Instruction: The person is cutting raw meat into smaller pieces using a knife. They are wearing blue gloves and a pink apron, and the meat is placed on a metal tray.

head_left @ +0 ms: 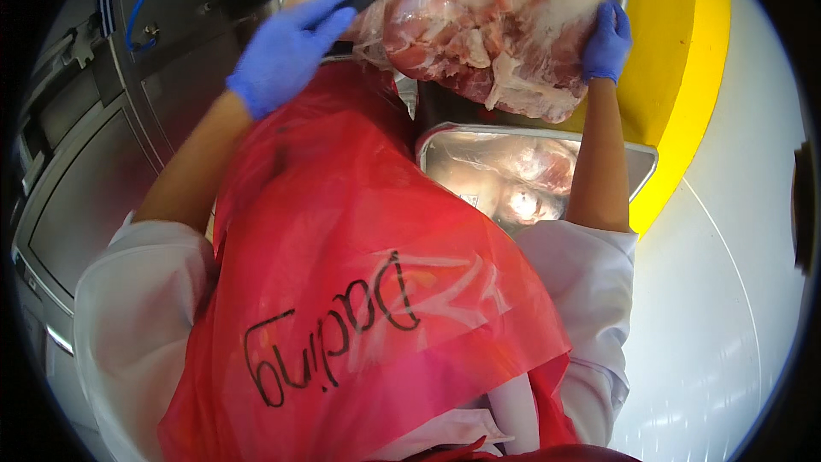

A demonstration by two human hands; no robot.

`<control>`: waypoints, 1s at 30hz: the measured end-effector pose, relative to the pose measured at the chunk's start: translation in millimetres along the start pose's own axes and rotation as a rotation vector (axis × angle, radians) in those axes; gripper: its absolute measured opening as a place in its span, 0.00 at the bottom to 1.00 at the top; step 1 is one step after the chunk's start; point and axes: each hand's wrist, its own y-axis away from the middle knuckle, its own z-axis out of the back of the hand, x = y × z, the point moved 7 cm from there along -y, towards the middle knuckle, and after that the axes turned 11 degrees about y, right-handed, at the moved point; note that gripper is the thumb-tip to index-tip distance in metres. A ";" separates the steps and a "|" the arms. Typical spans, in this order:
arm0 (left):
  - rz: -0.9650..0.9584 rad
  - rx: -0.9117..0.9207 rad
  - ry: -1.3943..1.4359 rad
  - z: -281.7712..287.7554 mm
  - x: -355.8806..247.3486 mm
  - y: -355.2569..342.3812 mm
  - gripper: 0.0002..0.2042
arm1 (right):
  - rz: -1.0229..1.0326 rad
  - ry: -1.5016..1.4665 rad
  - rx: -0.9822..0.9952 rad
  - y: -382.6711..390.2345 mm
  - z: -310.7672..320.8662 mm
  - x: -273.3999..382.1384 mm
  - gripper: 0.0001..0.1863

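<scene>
A large slab of raw meat [479, 43], red with pale fat and membrane, is at the top of the view, its upper part blurred. My right hand [607, 41], in a blue glove, is closed on the slab's right edge, with the fingertips partly hidden. My left hand [286, 56], also blue-gloved, reaches to the slab's left end. Between its thumb and fingers shows a small dark object [366, 2] that I cannot make out. Below the slab, a metal tray [440, 130] contains more pale and red meat [543, 167], seemingly under clear film.
A broad yellow curved edge [676, 77] runs along the right, beside a pale floor [718, 291]. Steel equipment [85, 197] with a blue hose [141, 0] stands on the left. My red apron [368, 231] hangs close below the slab.
</scene>
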 end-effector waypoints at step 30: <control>0.245 -0.270 0.223 123.5 21.0 139.3 0.21 | 1.313 0.738 0.275 95.3 -114.9 222.4 0.08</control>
